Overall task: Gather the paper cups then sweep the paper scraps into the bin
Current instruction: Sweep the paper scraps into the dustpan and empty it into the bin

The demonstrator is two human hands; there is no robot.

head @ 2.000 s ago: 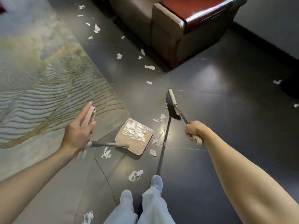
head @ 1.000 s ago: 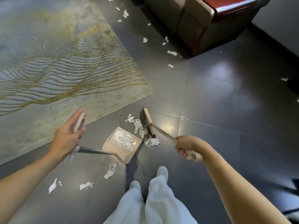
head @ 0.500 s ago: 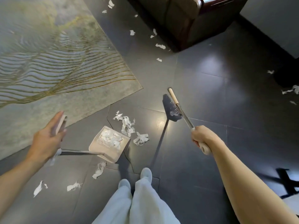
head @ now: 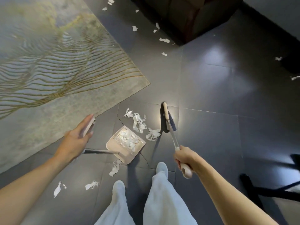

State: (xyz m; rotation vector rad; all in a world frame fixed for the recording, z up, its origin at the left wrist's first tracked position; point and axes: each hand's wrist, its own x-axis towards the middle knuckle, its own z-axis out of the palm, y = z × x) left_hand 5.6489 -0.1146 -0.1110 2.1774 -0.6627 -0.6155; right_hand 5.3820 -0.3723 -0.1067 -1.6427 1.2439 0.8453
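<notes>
White torn paper scraps (head: 139, 122) lie scattered over the dark tiled floor (head: 211, 95). A crumpled cluster sits just in front of the open mouth of the beige dustpan (head: 125, 144), and one wad touches the dark bristles of the broom (head: 167, 119). More scraps are heaped inside the pan, which lies tilted flat on the floor. Loose pieces lie behind it: one strip just by its rear edge, others further back. Further scraps trail away near the rug's edge and the dark furniture.

Dark tiled floor (head: 211, 88) bears rug (head: 56, 70); paper scraps (head: 139, 123); dustpan (head: 125, 144), seemingly resting.
</notes>
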